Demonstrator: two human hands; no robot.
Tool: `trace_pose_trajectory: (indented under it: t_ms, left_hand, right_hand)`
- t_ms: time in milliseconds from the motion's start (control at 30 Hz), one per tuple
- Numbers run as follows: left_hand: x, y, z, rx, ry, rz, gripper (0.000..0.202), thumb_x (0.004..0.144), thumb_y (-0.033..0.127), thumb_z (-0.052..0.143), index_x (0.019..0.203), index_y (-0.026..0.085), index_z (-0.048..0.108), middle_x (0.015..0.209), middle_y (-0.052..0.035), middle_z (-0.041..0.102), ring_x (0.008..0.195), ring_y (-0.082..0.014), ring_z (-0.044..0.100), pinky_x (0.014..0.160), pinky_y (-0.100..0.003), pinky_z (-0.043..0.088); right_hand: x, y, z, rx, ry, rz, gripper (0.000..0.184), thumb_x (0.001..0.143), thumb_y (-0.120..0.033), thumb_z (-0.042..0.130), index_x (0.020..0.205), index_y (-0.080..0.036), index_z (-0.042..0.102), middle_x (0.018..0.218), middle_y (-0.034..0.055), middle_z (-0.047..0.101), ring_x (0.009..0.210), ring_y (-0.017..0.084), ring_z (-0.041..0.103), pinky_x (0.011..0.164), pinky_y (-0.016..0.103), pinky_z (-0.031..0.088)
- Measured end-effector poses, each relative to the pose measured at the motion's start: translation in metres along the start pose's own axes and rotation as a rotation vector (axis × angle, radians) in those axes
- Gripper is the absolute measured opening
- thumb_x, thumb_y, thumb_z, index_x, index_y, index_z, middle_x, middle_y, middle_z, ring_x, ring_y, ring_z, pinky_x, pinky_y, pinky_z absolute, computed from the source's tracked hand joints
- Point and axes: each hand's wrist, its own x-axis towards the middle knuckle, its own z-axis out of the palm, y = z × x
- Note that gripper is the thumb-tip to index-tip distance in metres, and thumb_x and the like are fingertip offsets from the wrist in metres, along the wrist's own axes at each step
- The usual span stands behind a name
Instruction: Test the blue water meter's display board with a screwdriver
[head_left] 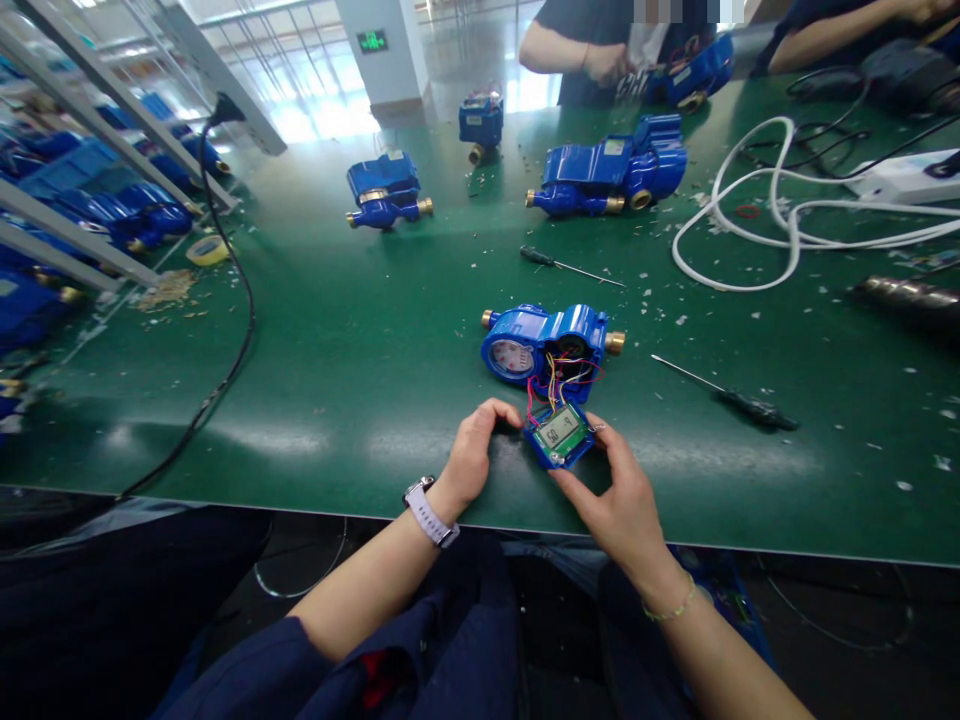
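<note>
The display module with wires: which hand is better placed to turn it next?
Probably the right hand: it holds the display module at its right and lower edges, whereas the left hand is beside its left edge, with contact unclear.

Clock positions taken from the middle of the view. Green counter (pixel 360 310) spans most of the area; surface glossy, with pale light streaks at 8 and between 3 and 4 o'clock. Its straight front edge crosses near 6 o'clock. Pale pillar (pixel 390 70) stands between 11 and 12 o'clock — brown band at its foot, green sign (pixel 372 41) with light markings on its face. Rack (pixel 127 88) at 10 o'clock: pale rails, running diagonally. Floor (pixel 487 65) toward 12 o'clock shiny, under strong white glare; dark beneath the counter at 7.
</note>
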Motion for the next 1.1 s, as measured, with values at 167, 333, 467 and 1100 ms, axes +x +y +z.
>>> trace_pose_trajectory:
  t_ms: [167, 333, 467, 1100]
  left_hand:
    - [0.007, 0.007, -0.011, -0.506, 0.129, -0.200, 0.076, 0.092, 0.074, 0.003, 0.115, 0.019, 0.049, 0.099, -0.0098, 0.060, 0.090, -0.0179, 0.063, 0.094, -0.038, 0.052]
    - [0.007, 0.010, -0.015, -0.691, 0.162, -0.272, 0.086, 0.089, 0.079, 0.006, 0.131, 0.018, 0.049, 0.115, -0.0137, 0.062, 0.099, -0.0193, 0.063, 0.100, -0.038, 0.050]
    - [0.006, 0.010, -0.015, -0.721, 0.163, -0.269, 0.087, 0.089, 0.080, 0.007, 0.133, 0.018, 0.050, 0.117, -0.0136, 0.064, 0.100, -0.0197, 0.064, 0.100, -0.039, 0.049]
    - [0.009, 0.014, -0.018, -1.072, 0.221, -0.292, 0.086, 0.095, 0.076, 0.014, 0.119, 0.014, 0.067, 0.101, -0.0125, 0.072, 0.089, -0.0205, 0.069, 0.088, -0.037, 0.054]
  right_hand:
    - [0.002, -0.001, 0.000, -0.010, 0.012, -0.027, 0.052, 0.103, -0.052, 0.057, 0.138, -0.015, 0.048, 0.127, 0.0160, 0.057, 0.114, 0.032, 0.057, 0.096, 0.047, 0.049]
    - [0.002, 0.000, -0.001, -0.023, 0.013, -0.035, 0.055, 0.104, -0.057, 0.056, 0.138, -0.015, 0.048, 0.125, 0.0161, 0.058, 0.111, 0.033, 0.058, 0.093, 0.048, 0.049]
    - [0.002, 0.000, 0.000, -0.034, 0.016, -0.038, 0.056, 0.104, -0.059, 0.053, 0.139, -0.015, 0.048, 0.125, 0.0161, 0.058, 0.110, 0.033, 0.059, 0.092, 0.048, 0.049]
    - [0.001, 0.001, 0.000, -0.034, 0.006, -0.055, 0.055, 0.106, -0.054, 0.053, 0.143, -0.015, 0.044, 0.128, 0.0167, 0.056, 0.115, 0.033, 0.056, 0.096, 0.048, 0.049]
